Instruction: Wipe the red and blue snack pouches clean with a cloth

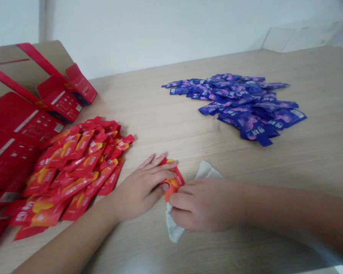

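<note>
A red and orange sachet (173, 183) stands between my hands, partly covered by their fingers. My left hand (140, 186) lies over it with the fingers closed across its upper part. My right hand (200, 205) pinches its lower right side. A crumpled white tissue (173, 224) sticks out beneath my right hand and shows again beyond it. Its middle is hidden, and I cannot tell if either hand grips it. Just left of my left hand is a loose heap of red sachets (71, 171), its nearest edge close to my wrist.
Flattened red cartons (60, 99) with cut-out tabs lie at the far left, against the heap of red sachets. A heap of blue-purple sachets (240, 106) lies on the light wood table (148, 95) at the back right. A white wall stands behind the table.
</note>
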Demonstrator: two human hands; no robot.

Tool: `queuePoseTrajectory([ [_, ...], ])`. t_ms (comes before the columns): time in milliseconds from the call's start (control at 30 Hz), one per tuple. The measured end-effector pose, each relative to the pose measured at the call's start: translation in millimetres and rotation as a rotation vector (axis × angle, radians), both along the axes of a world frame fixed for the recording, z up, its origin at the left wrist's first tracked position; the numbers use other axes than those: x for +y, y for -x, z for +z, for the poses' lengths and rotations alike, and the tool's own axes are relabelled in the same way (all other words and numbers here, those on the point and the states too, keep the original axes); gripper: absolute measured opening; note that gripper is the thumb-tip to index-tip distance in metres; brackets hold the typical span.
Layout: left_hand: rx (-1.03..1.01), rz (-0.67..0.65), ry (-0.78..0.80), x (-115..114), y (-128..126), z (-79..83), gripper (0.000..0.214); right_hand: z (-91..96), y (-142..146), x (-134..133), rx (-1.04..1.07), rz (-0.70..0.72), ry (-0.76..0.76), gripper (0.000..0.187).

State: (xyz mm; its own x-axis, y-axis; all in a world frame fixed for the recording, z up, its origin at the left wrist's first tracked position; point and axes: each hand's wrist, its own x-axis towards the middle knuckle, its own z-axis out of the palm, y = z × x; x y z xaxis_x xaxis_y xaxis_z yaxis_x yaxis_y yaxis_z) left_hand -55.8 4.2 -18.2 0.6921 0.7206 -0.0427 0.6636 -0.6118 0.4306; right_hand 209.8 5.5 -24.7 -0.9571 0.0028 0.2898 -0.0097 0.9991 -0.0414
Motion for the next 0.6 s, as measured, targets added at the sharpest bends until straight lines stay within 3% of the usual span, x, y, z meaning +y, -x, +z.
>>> queuePoseTrajectory([
  [67, -0.017, -0.015, 0.025, -4.5, -0.1, 0.8, 0.038, 3.9, -3.9, 1.7, -0.026, 0.010, 0.127, 0.012],
  [167, -0.049, -0.051, 0.024, -0.6, -2.4, -1.6, 0.045, 10.3, -12.1, 8.9, 0.097, -0.015, 0.431, 0.016],
  [267, -0.137, -0.019, -0.102, 0.8, -3.4, -6.4, 0.054, 14.3, -16.5, 15.1, 0.218, -0.106, 0.621, 0.019],
  [333, -0.198, 0.063, -0.203, -3.7, -3.0, -9.1, 0.055, 14.6, -14.6, 15.9, 0.194, -0.134, 0.653, 0.020],
  [433, -0.194, 0.117, -0.202, -15.4, -1.5, -11.6, 0.060, 12.3, -6.4, 12.6, 0.057, -0.200, 0.676, 0.020],
  [600, -0.050, 0.096, -0.131, -29.0, -4.1, -13.9, 0.109, 9.2, 6.1, 7.4, -0.082, -0.306, 0.655, 0.012],
])
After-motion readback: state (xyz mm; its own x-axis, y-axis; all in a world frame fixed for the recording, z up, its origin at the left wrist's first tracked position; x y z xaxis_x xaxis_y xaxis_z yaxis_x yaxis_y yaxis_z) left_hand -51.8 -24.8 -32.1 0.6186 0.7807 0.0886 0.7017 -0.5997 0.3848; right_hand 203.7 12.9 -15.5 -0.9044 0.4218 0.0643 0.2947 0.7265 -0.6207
